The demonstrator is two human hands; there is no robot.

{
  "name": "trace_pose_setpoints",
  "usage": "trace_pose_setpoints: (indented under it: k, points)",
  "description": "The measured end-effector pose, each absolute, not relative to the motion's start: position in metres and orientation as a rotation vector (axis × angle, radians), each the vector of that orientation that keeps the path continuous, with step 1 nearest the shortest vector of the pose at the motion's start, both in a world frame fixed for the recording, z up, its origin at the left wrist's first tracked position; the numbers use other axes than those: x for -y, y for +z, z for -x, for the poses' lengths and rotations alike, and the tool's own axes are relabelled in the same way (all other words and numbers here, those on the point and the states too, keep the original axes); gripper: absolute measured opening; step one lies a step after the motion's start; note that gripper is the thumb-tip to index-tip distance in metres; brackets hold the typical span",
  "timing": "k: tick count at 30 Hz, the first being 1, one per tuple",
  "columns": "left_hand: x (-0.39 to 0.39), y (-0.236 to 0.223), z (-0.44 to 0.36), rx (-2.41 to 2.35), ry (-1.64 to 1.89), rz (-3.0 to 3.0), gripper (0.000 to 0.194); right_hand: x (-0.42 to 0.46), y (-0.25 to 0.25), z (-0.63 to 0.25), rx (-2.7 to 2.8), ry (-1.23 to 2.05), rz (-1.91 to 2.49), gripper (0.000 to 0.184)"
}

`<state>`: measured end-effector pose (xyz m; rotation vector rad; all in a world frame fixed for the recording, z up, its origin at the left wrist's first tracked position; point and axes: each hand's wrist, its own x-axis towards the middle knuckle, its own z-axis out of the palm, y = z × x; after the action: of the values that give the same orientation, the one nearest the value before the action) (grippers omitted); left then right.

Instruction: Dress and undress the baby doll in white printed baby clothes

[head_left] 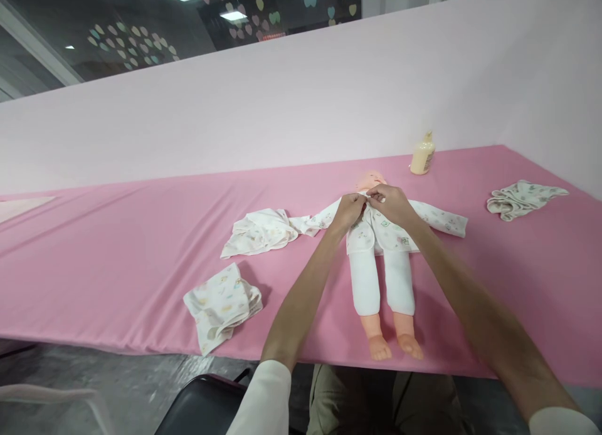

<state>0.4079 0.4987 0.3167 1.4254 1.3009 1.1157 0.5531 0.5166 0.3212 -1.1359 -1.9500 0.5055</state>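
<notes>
A baby doll lies on its back on the pink table, feet toward me, in white leggings and a white printed top. My left hand and my right hand meet at the top's neckline, just below the doll's head. Both hands are closed, pinching the fabric edges of the top together. The doll's chin and chest are hidden behind my hands.
A loose white garment lies left of the doll, and a folded printed cloth sits near the front edge. Another bundled cloth lies far right. A cream bottle stands by the pink back wall. A dark chair is below.
</notes>
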Motion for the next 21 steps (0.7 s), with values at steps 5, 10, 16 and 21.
trace_pose_setpoints:
  k: [5, 10, 16, 21]
  points:
    - [-0.498, 0.315, -0.411, -1.341, 1.168, -1.433, 0.025, -0.514, 0.326, -0.558, 1.908, 0.574, 1.21, 0.009]
    - [-0.495, 0.317, -0.411, -1.289, 1.17, -1.416, 0.023, -0.516, 0.323, -0.561, 1.987, 0.469, 1.196, 0.01]
    - [-0.497, 0.315, -0.408, -1.293, 1.159, -1.468, 0.022, -0.514, 0.323, -0.56, 2.193, 0.221, 1.241, 0.017]
    - [-0.487, 0.327, -0.403, -1.345, 0.985, -1.582, 0.017, -0.495, 0.337, -0.559, 2.174, 0.218, 1.402, 0.017]
